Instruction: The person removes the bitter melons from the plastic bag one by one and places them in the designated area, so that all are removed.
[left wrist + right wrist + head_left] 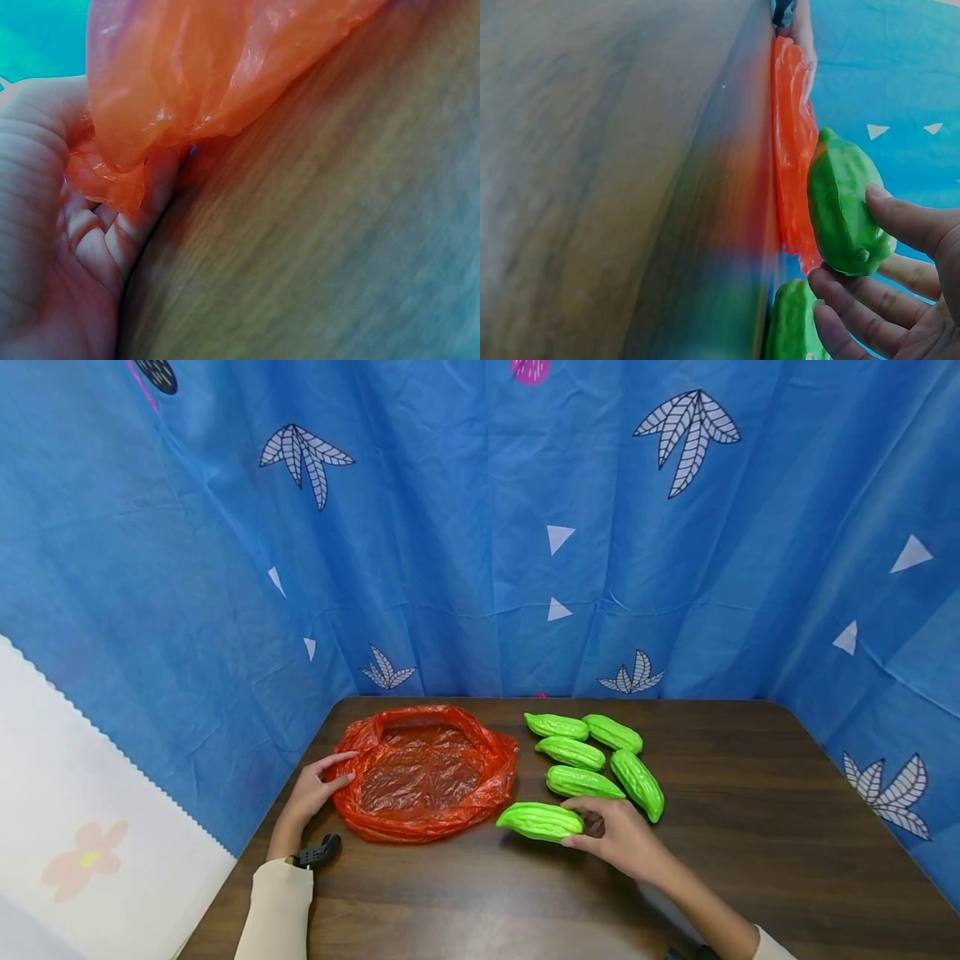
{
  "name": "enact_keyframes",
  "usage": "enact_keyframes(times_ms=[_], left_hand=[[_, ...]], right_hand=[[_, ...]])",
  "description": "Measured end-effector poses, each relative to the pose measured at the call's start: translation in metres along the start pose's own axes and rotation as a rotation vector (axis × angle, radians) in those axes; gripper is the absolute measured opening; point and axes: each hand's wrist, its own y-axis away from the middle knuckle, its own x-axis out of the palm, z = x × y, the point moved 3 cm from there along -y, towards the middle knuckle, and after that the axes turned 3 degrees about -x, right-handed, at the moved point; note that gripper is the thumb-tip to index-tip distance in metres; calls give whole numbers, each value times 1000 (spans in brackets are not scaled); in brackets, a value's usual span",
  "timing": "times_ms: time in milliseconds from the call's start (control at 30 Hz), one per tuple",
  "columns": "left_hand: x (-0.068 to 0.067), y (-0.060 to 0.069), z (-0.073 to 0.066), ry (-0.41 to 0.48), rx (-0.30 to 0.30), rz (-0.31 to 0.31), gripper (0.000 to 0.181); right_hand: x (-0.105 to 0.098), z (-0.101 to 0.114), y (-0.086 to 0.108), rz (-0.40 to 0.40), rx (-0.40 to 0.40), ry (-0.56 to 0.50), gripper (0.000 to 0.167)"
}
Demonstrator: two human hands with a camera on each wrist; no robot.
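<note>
A red plastic bag (412,833) lies spread on the table with its mouth facing up. At its left side is my left hand (309,792); in the left wrist view the bag's thin film (202,67) runs between thumb and fingers, which pinch it. My right hand (622,837) holds a light green bitter melon (536,821) by one end, just right of the bag. The right wrist view shows the thumb on one side of this ridged bitter melon (844,202) and fingers on the other, above the table surface.
Several more green bitter melons (583,782) lie grouped on the brown table (750,793), behind and beside my right hand. A blue patterned curtain (465,543) hangs behind the table. White cloth (90,810) with a flower print is at the left.
</note>
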Motion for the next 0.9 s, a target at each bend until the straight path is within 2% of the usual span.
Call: enact_keyframes(times_ms=[367,900], left_hand=[[0,1,-1,21,1,7,50],[-1,0,-2,-5,-3,8,50]], right_hand=[[-7,-6,7,-4,35,6,44],[-15,-18,17,4,94,-16,47]])
